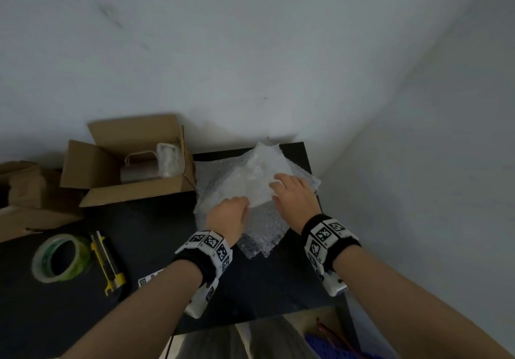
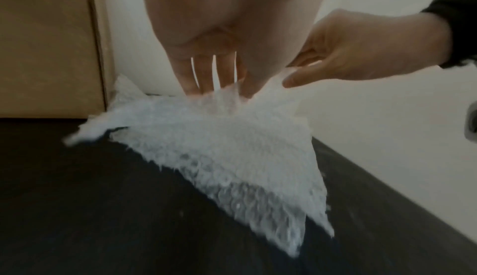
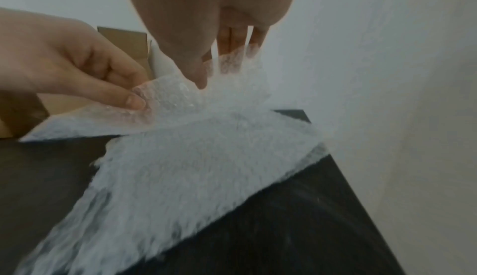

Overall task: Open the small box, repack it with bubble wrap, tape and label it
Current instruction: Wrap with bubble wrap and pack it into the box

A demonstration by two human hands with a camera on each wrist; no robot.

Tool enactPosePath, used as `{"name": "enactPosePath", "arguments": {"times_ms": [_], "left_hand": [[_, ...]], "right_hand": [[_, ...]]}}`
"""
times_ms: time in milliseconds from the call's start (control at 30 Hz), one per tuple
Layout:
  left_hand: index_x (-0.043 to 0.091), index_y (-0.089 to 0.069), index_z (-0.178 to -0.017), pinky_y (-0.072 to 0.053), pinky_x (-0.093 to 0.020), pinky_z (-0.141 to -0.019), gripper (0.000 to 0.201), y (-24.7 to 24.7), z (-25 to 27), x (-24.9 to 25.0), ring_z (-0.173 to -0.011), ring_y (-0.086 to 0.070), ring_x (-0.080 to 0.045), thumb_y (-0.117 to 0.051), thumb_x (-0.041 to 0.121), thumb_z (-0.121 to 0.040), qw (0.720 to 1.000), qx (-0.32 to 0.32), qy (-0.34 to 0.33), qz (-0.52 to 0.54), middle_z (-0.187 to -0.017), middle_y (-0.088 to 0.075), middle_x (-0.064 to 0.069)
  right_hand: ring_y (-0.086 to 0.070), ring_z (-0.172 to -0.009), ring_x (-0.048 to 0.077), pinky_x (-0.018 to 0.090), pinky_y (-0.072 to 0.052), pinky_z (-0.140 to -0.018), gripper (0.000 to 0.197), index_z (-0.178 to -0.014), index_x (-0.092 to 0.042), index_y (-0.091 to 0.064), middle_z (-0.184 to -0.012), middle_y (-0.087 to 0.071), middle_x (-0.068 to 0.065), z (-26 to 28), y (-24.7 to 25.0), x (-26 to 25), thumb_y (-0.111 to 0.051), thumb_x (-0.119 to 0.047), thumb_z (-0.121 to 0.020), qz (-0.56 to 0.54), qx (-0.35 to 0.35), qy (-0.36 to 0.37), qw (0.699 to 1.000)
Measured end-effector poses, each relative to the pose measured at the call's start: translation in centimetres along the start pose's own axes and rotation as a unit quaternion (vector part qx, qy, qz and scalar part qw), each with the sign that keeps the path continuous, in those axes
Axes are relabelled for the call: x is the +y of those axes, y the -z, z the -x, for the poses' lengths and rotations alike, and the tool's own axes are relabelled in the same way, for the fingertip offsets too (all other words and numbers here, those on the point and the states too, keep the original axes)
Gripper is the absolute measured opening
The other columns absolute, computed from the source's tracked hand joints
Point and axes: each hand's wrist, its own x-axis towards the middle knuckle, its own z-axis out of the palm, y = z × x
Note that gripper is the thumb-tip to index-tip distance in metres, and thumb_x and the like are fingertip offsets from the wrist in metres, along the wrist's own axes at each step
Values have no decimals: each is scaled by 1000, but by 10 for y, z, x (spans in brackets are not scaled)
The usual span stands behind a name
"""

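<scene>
Both forearms are reaching out from the near edge, and at the right end of the black table (image 1: pixel 156 247) I am working the bubble wrap (image 1: pixel 245 180). I am pinching the near edge of its top sheet between the thumb and fingers of my left hand (image 1: pixel 227 215), and I am gripping the same sheet with my right hand (image 1: pixel 292 191) a little further along, thumb against fingers, so both hands are closed on it. I am lifting that sheet off the rest of the pile, which is lying flat on the table beside the wall. To the left, at the far edge, the small box (image 1: pixel 133 161) is standing with its flaps folded out, just beside the wrap, so I judge the opening step done. Inside it I am seeing a pale metal container with a thin handle (image 1: pixel 139 167) and a roll of clear wrapping (image 1: pixel 167 159) next to it; I cannot tell whether either is staying in. Repacking is only starting, as I read it: no loose sheet is in the box yet. Taping and labelling are both waiting. On the near left, the roll of tape (image 1: pixel 60 258) and the yellow utility knife (image 1: pixel 107 262) are lying side by side, well apart from the box. I am seeing no label that I can name for certain.
</scene>
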Motion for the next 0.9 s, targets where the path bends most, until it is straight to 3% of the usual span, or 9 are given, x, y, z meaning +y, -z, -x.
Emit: {"name": "enactPosePath", "arguments": {"times_ms": [67,167,267,367,500,633,733,800,900], "left_hand": [[10,-54,-102,-46,-37,-72,23,16,-5,-2,-85,-61,-29,-38,25,-99,998,17,24,49,-92,-64,-11],[5,-52,-101,-44,-35,-70,20,46,-7,-6,-82,-61,-30,-40,21,-99,987,56,38,144,-87,-63,-13],[8,-48,-92,-41,-35,-67,15,76,-6,-12,-75,-56,-25,-41,19,-99,973,97,36,206,-77,-57,-5],[9,-47,-84,-41,-29,-67,14,106,-2,-16,-72,-56,-23,-44,14,-97,950,164,11,265,-71,-53,1],[6,-51,-92,-39,-4,-64,8,155,11,-22,-70,-52,1,-46,8,-97,922,219,-30,318,-76,-56,7],[6,-52,-95,-40,-13,-63,7,193,25,-41,-69,-56,1,-47,10,-97,914,234,-49,327,-79,-60,1],[8,-52,-98,-41,-7,-65,5,213,39,-57,-71,-58,0,-49,10,-96,901,247,-36,355,-79,-60,6],[6,-54,-104,-45,-11,-72,10,222,45,-72,-77,-59,-7,-52,10,-94,892,265,-15,366,-82,-61,4],[17,-42,-127,-44,-17,-63,39,230,53,-102,-67,-56,-18,-56,10,-92,885,280,28,370,-79,-63,-17]], "right_hand": [[-63,-105,30,42,-48,-92,44,-111,-5,-63,-121,-62,18,-6,14,2,-77,-12,-70,-13,34,-25,999],[-36,-135,28,41,-31,-112,59,-141,-6,-35,-150,-32,16,-15,38,-2,-59,-13,-87,-59,56,-67,994],[-28,-139,25,36,-31,-109,79,-150,-9,-5,-158,-11,10,-20,59,-12,-56,-20,-91,-137,83,-105,981],[-42,-130,26,39,-45,-100,88,-150,-16,2,-154,-22,7,-24,66,-20,-61,-25,-89,-201,78,-114,970],[-41,-132,21,36,-38,-106,86,-150,-18,-3,-148,-36,8,-33,68,-42,-62,-30,-89,-352,39,-175,918],[-42,-129,27,38,-39,-104,72,-148,-14,-16,-146,-37,14,-44,68,-72,-58,-31,-92,-501,14,-224,836],[-56,-103,21,28,-48,-84,56,-141,-12,-34,-124,-53,13,-55,68,-96,-59,-21,-92,-542,34,-231,807],[-56,-81,14,19,-47,-67,51,-135,-16,-39,-99,-57,7,-59,71,-109,-61,-14,-90,-561,66,-210,798],[-56,-76,16,15,-48,-66,50,-130,-19,-48,-84,-56,8,-63,76,-124,-66,-6,-85,-547,91,-160,817]]}}
